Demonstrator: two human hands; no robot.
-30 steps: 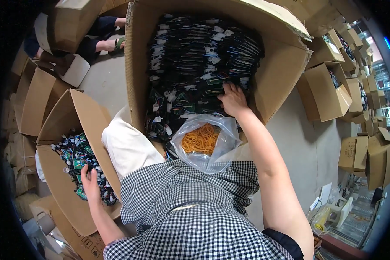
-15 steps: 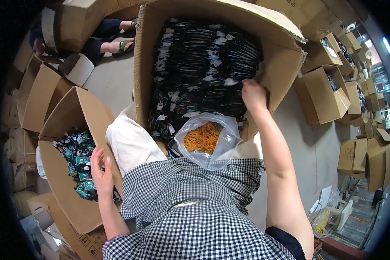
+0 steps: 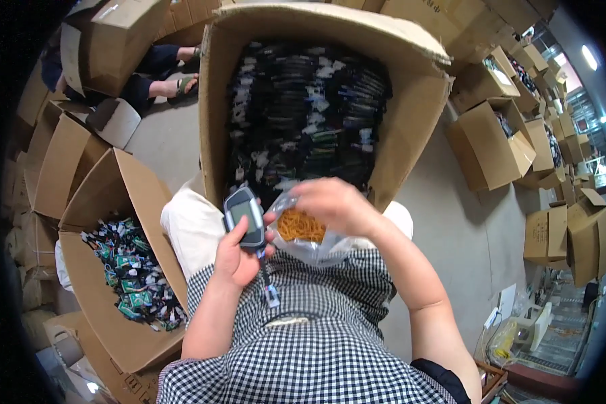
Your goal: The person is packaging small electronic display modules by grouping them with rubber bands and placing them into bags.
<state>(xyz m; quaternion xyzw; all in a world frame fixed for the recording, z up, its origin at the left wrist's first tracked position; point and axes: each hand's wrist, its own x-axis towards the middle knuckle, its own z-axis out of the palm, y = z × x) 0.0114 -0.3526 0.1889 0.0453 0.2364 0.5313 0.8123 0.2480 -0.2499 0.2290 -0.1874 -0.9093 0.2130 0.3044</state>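
My left hand [image 3: 236, 261] is closed around a dark handheld display unit [image 3: 244, 203] with a grey screen, thumb on its face. A short cable with a pale connector [image 3: 271, 296] hangs below it. My right hand [image 3: 337, 204] hovers at the mouth of a clear plastic bag [image 3: 323, 254], its fingers smeared by motion. Orange rubber bands [image 3: 300, 225] fill the bag, which rests at my lap. Beyond, a large cardboard box [image 3: 414, 118] holds packed rows of dark wired units [image 3: 286, 101] with white connectors.
At my left stands an open carton [image 3: 91, 286] of loose green circuit boards [image 3: 136, 298] with wires. Another person's sandalled foot [image 3: 185, 84] shows at the far left. More cartons [image 3: 485, 148] stand on the right. Grey floor [image 3: 451, 236] lies between.
My left hand has come from the left carton to my lap and now holds the display unit. My right hand has drawn back from the large box to the bag.
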